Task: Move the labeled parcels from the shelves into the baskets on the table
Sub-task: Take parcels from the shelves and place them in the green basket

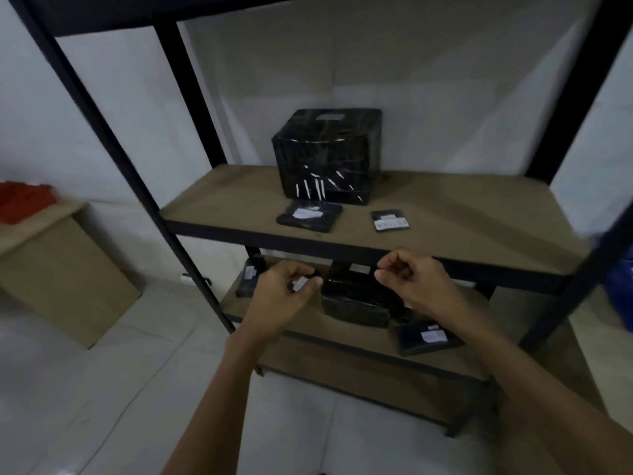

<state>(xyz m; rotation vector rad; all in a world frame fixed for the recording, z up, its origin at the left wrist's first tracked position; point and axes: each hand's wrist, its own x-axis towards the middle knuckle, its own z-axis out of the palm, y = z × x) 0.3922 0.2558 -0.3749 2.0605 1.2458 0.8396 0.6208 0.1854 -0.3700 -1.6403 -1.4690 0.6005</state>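
Black metal rack (pixel 191 214), top cut off by the frame. Cardboard box (pixel 65 279) on the floor at left. Red thing (pixel 24 200) at the left edge, blurred and cut off.

Upper shelf (pixel 462 214): big cube parcel (pixel 329 159) at the back, top label unreadable. Left flat parcel (pixel 310 217) sits just in front of it, right flat parcel (pixel 390 220) beside that.

Lower shelf (pixel 342 358): bulky parcel (pixel 356 303) partly hidden behind both hands, corner parcel (pixel 428 337) at front right, side parcel (pixel 248 279) half hidden at left.

Left hand (pixel 284 296) pinches a small parcel (pixel 299 284), mostly covered by its fingers. Right hand (pixel 411 279) is curled, nothing seen in it.
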